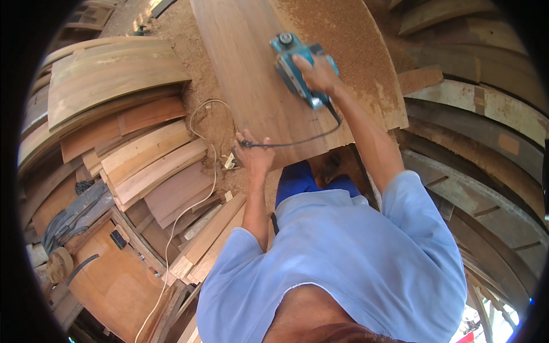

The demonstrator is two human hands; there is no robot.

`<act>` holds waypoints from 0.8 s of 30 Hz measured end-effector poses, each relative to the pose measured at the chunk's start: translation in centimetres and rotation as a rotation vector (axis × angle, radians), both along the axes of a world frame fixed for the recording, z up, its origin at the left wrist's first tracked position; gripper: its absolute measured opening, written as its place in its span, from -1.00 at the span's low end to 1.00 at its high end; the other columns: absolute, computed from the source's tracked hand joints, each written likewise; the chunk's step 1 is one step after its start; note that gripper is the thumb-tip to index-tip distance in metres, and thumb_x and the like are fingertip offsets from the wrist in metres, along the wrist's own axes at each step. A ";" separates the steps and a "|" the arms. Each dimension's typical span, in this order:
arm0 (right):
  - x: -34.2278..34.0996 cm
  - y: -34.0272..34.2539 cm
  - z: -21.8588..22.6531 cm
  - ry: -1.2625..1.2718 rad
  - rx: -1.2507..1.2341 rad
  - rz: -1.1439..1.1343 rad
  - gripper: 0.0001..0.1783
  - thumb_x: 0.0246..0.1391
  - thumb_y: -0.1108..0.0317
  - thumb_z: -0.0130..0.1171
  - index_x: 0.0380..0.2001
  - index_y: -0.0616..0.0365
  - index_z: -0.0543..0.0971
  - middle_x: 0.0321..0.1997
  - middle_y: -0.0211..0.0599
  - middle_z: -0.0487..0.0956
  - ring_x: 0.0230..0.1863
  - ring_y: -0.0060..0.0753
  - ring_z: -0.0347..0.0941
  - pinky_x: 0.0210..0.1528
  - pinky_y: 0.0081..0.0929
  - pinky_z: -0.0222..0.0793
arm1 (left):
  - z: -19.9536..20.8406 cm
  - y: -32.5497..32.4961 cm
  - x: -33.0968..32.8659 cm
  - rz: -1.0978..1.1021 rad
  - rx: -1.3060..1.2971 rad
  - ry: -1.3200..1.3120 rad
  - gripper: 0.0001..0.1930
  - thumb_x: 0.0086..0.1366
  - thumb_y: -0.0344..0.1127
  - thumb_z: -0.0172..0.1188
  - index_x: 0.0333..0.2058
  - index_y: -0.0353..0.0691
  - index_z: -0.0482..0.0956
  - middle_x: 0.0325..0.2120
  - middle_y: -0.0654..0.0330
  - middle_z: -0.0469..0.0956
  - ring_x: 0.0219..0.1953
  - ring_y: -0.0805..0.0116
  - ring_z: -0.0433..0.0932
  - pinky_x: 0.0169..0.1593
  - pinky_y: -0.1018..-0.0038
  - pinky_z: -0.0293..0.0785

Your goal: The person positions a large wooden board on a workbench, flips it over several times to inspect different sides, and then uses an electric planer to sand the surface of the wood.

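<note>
A teal electric hand planer point(291, 66) rests on a long brown wooden board point(246, 63). My right hand point(319, 74) is wrapped round the planer's handle, its thumb lying along the top. From the planer's rear a black power cord point(303, 139) loops back across the board to my left hand point(254, 151). That hand is at the board's near left edge, with the cord running through it where it meets a pale extension cable point(213, 143). Its fingers are partly bent round the cord, and some of them point outward.
Wood shavings cover the bench top point(366, 74) right of the board. Stacked planks point(137, 154) and a wide panel point(114, 74) lie on the left, above a wooden cabinet door point(117, 280). More boards point(480, 143) lean along the right. Sawdust covers the ground point(191, 51).
</note>
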State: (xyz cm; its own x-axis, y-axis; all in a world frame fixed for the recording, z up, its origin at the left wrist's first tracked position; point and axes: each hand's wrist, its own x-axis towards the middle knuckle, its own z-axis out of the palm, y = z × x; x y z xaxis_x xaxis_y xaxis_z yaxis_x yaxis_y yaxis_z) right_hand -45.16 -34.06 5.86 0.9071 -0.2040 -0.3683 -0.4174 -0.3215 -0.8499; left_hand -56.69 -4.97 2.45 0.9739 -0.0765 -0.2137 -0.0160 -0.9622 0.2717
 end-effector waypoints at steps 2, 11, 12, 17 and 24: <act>3.5 -0.7 1.4 0.024 0.107 0.046 -0.34 0.27 -0.26 0.06 -0.36 0.26 0.58 -0.50 -0.18 0.54 -0.52 -0.37 0.49 -0.43 -0.31 0.40 | 0.0 -2.0 -0.9 -0.073 0.028 0.044 -0.09 0.25 0.05 0.22 0.35 -0.52 0.11 0.35 -0.48 0.06 0.43 -0.45 -0.03 0.45 -0.16 -0.14; 2.8 -0.3 0.6 -0.031 0.333 -0.084 -0.44 0.31 -0.21 0.01 -0.36 0.13 0.50 -0.58 -0.47 0.43 -0.62 -0.55 0.36 -0.62 -0.48 0.23 | -0.3 -12.4 -3.9 -0.116 -0.018 0.220 0.18 0.18 0.28 0.23 0.42 -0.56 -0.14 0.45 -0.41 -0.28 0.51 -0.35 -0.39 0.44 -0.22 -0.55; 1.5 -0.2 0.5 -0.007 0.343 -0.093 -0.46 0.30 -0.19 0.03 -0.39 0.11 0.48 -0.58 -0.47 0.43 -0.65 -0.56 0.36 -0.64 -0.48 0.21 | -0.6 -12.2 -4.1 -0.125 -0.034 0.197 0.17 0.19 0.27 0.23 0.42 -0.55 -0.14 0.45 -0.41 -0.29 0.51 -0.36 -0.39 0.44 -0.23 -0.53; -6.8 1.8 0.0 0.013 0.447 -0.173 -0.58 0.34 -0.03 0.08 -0.42 0.09 0.48 -0.61 -0.47 0.44 -0.65 -0.62 0.34 -0.63 -0.48 0.25 | -2.5 -8.3 -4.1 -0.099 -0.123 0.054 0.08 0.23 0.11 0.25 0.41 -0.56 -0.11 0.44 -0.44 -0.25 0.50 -0.38 -0.35 0.47 -0.17 -0.45; -17.5 4.9 -0.8 -0.025 0.220 -0.073 -0.40 0.30 -0.16 0.00 -0.35 0.28 0.52 -0.61 -0.14 0.47 -0.52 -0.20 0.45 -0.39 -0.18 0.34 | -3.7 -1.8 -2.3 -0.098 -0.027 -0.136 -0.05 0.26 -0.06 0.22 0.37 -0.63 -0.04 0.40 -0.51 -0.13 0.48 -0.43 -0.22 0.47 -0.16 -0.24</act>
State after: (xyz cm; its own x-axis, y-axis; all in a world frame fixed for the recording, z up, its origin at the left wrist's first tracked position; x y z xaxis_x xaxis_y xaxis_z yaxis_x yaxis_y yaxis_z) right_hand -62.70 -29.19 5.08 0.9022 -0.1867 -0.3889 -0.4108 -0.0967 -0.9066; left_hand -58.97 -6.80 -1.28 0.9813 -0.1767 -0.0769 -0.1481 -0.9467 0.2861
